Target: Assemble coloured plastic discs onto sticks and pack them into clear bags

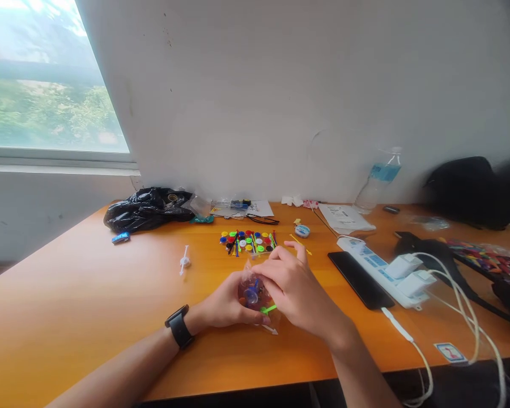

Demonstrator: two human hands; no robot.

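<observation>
My left hand (232, 303) is wrapped around a small clear plastic bag (251, 296) near the table's front edge. Inside the bag are small plastic pieces, among them a blue round one and a bright green one. A white arrow-tipped piece shows at its lower end. My right hand (291, 286) pinches the bag's upper end, its other fingers raised; the fingertips are partly hidden. Just beyond the hands lie rows of coloured discs and thin arrow-shaped sticks (249, 242). A lone white arrow piece with a round base (185, 261) rests to the left.
A black plastic bag (151, 209) and a blue object (121, 238) occupy the back left. On the right are a black phone (359, 280), a power strip (376, 269) with plugged chargers and trailing cables, and a water bottle (376, 181). A round tin (301, 230) sits behind the hands.
</observation>
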